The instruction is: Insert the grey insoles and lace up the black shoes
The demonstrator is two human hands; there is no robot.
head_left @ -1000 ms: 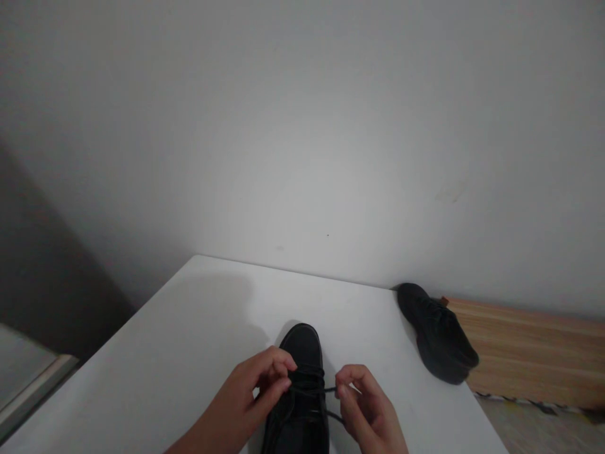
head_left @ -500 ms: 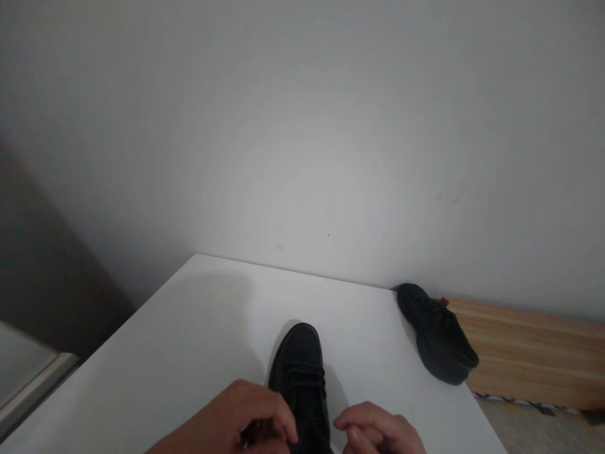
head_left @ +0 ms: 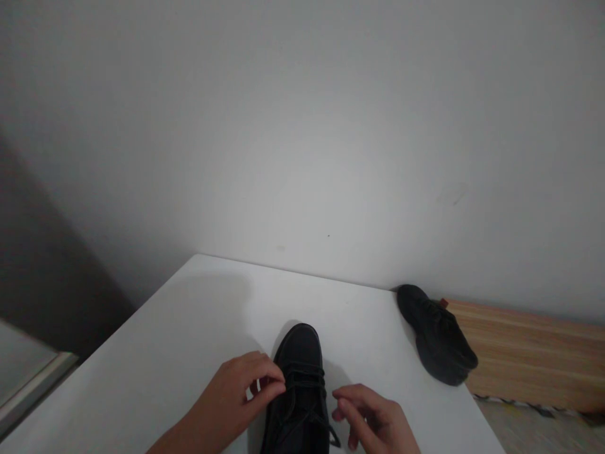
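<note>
A black lace-up shoe (head_left: 300,343) rests on the white table, toe pointing away from me, laces crossing its upper. At its left side, near the lace rows, my left hand (head_left: 241,391) has thumb and forefinger pinched together; whatever is between the tips is too small to make out. To the right of the shoe, my right hand (head_left: 375,419) is apart from it, fingers bent, with a small gap between thumb and forefinger and nothing visible in them. A loose black lace end (head_left: 334,437) curls out below those fingertips. The shoe's heel is cut off by the lower frame edge.
A second black shoe (head_left: 437,337) stands at the right edge of the white table (head_left: 189,328). A wood-grain board (head_left: 534,353) lies beyond that edge. A pale wall (head_left: 302,139) rises behind the table, and a light-coloured frame (head_left: 38,384) is at far left.
Both hands have moved slightly up the picture. My left thumb and forefinger have come together at the shoe's left side. More of the shoe's laces and opening now shows.
</note>
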